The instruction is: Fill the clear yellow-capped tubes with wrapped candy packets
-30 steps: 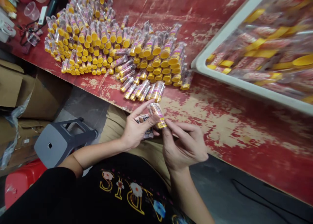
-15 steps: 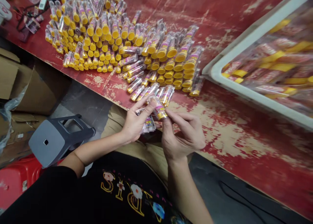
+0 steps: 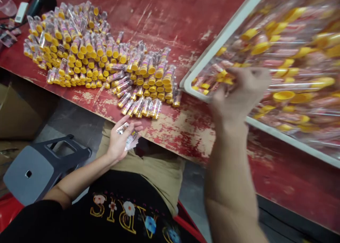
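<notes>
My left hand (image 3: 120, 138) is closed on a small stack of printed labels (image 3: 132, 140) just off the table's front edge, thumb on top and other fingertips stretched out. My right hand (image 3: 239, 91) is over the near-left corner of a white tray (image 3: 202, 64), its fingers among clear tubes with yellow caps (image 3: 284, 96). Motion smears its fingers, so I cannot make out whether it grips a tube. A pile of clear tubes with purple-printed labels and yellow ends (image 3: 87, 59) lies left of the tray, with a short row of labelled tubes (image 3: 140, 106) nearest the edge.
The red table (image 3: 170, 20) has worn, peeling paint. A grey stool (image 3: 29, 174) stands on the floor at left, beside a cardboard box (image 3: 23, 112). Toward the table's far left corner are a plastic cup (image 3: 7, 4) and a dark tool with a cable (image 3: 42, 2).
The tube that both hands held is out of them. My right hand has moved right to the tray, while my left keeps the labels. The view has shifted to the right.
</notes>
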A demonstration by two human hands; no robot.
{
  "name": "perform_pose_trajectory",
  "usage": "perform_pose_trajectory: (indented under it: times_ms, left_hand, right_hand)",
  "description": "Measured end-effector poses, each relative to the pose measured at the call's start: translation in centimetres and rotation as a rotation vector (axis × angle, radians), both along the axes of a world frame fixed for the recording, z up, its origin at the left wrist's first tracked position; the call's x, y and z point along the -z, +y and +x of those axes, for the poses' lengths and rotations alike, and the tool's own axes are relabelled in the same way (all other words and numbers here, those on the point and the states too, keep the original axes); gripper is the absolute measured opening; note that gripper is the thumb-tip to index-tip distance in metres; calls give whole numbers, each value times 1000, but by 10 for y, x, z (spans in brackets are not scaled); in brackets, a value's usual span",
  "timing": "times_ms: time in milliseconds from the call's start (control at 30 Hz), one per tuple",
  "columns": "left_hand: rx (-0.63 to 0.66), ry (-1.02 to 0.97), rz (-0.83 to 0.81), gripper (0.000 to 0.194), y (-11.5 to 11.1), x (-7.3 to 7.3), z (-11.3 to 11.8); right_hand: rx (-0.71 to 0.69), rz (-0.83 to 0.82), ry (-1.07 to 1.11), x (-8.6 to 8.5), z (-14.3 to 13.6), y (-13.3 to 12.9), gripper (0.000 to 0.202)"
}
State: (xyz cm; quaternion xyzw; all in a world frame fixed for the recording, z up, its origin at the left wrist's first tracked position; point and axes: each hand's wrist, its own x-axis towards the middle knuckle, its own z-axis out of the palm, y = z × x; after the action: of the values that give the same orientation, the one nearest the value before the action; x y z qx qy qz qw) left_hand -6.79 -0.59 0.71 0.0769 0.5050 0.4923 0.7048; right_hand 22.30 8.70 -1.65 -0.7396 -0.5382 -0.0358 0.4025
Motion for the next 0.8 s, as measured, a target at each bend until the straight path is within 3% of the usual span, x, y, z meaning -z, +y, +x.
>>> perform_pose_trajectory:
  times_ms: [100,167,267,400,433,500,633,733,800]
  left_hand:
    - [52,-14,26,65,2,-2,14]
    - [82,-23,66,66,4,-4,25]
    - [101,-39,134,66,8,-5,38]
    - [116,7,158,61,11,-5,50]
    - [116,31,160,62,13,-5,52]
    - [89,79,171,64,16,-4,56]
    - [61,106,175,71,19,-7,63]
    - [228,99,140,68,10,-14,68]
    - [349,119,108,62,4,-12,73]
  right_hand:
    - [-81,-162,-33,-15,38,44,17]
    - [-143,-210,-23,-17,42,57,25]
    - [-175,-212,16,-13,34,56,32]
    - [-190,-177,45,-2,27,46,7]
    - [-190,-131,47,-1,26,42,10]
    - [-200,49,99,3,20,30,25]
    - [-302,424,487,5,-14,-25,23]
    - [-374,263,778,2,-63,-79,33]
    - [-242,247,960,4,-96,-99,43]
